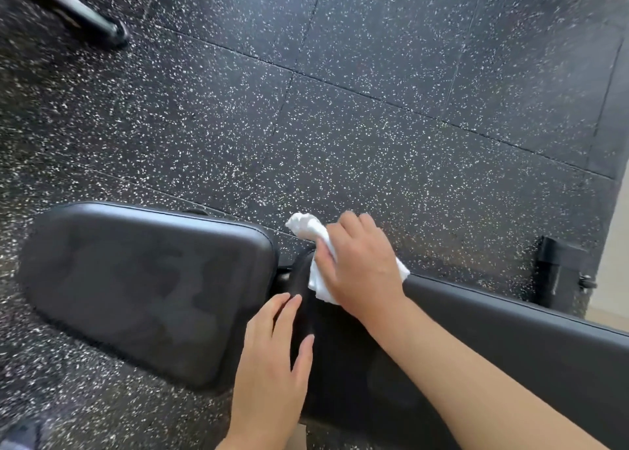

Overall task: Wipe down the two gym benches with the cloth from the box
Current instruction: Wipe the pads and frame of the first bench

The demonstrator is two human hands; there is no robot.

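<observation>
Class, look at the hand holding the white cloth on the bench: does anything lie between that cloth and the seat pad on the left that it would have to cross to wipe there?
Only the gap between pads. The right hand grips the cloth at the long pad's end; the left hand rests lower, beside the path to the seat pad.

Right hand (360, 265) clutching; left hand (272, 364) flat, fingers straight

Lighting was even, soft daylight, moderately bright. A sheen ran along the black pad (146, 286); the white cloth (306, 226) was nearly blown out. Speckled floor (340, 109) smeared toward the corners; wide-angle bowing showed at the edges. Shadows were faint.
</observation>
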